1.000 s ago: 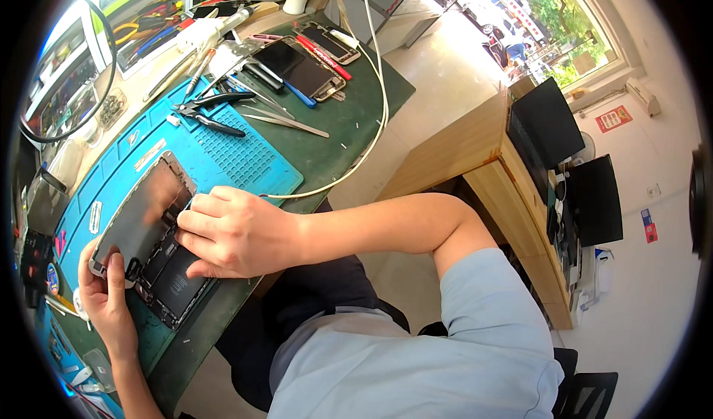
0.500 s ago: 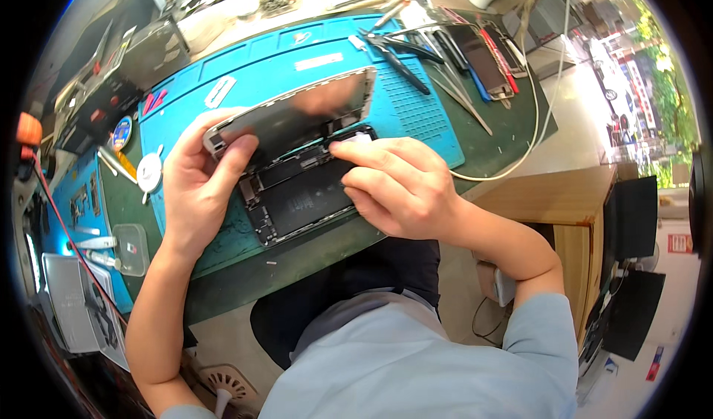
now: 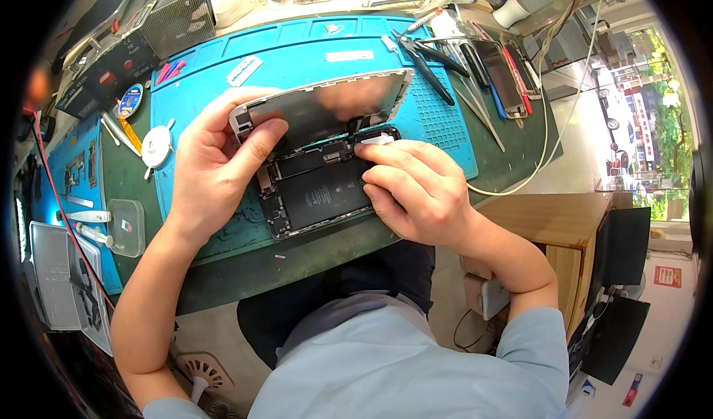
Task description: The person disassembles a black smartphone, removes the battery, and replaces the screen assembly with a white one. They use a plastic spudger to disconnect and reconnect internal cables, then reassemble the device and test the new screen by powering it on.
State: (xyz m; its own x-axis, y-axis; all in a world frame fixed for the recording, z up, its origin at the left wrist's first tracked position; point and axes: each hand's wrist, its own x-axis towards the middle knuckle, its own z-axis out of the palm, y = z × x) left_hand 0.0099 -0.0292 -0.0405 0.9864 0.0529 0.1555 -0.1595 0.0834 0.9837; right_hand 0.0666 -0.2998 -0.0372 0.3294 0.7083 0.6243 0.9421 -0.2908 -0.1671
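An opened phone body (image 3: 316,192) with a black battery lies on the blue work mat (image 3: 297,55). Its screen panel (image 3: 327,111) is tilted up along the far edge, still joined to the body. My left hand (image 3: 215,167) grips the panel's left end, thumb on its inner face. My right hand (image 3: 412,189) rests on the right side of the phone body, fingertips pinching a small white piece (image 3: 375,141) at the top right corner near the connectors.
Tweezers and pliers (image 3: 431,59) lie at the mat's far right, beside several other phones (image 3: 509,77). A white cable (image 3: 546,133) loops over the green mat. A round white suction cup (image 3: 157,148) and small trays (image 3: 126,226) sit at left. A wooden desk (image 3: 564,226) stands right.
The view has swung so the phone now sits centred. Both hands keep their hold; the screen panel stays lifted and my right fingers have shifted to the phone's top right corner.
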